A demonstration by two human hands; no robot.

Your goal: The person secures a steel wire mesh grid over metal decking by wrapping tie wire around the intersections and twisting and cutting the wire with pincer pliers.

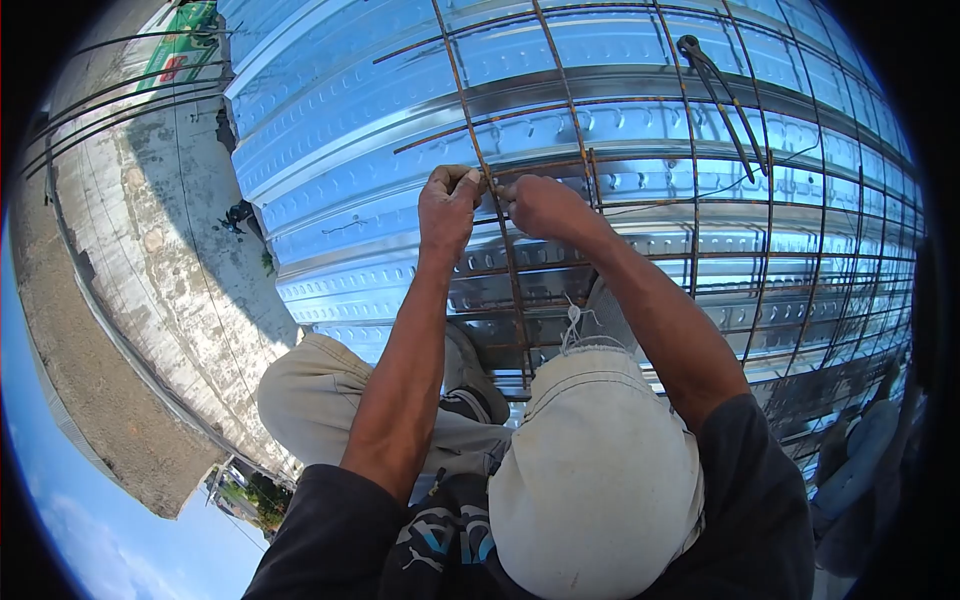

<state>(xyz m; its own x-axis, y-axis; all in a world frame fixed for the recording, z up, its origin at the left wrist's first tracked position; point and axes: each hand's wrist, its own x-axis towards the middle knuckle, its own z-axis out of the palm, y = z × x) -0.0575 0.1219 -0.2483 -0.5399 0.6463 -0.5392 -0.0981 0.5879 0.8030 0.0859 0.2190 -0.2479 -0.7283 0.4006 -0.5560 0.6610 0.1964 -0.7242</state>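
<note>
My left hand [447,208] is closed in a pinch beside a crossing of rusty rebar [463,95], thumb against the fingers. Across the bar, my right hand [550,210] is also closed, its fingertips pointing at the same crossing. Whatever lies between the fingertips of either hand is too small to make out. A pair of dark pincers [712,80] with yellow marks on the handles rests on the mesh to the upper right. Thin wire [655,206] runs over the bars to the right of my right hand.
Shiny corrugated metal decking [340,190] spreads under the rebar grid. At the left its edge drops to a pale concrete surface [190,250] far below. Several bar ends [130,115] jut out there. My bent knee [600,470] is below my hands. Another person's leg [855,460] appears at lower right.
</note>
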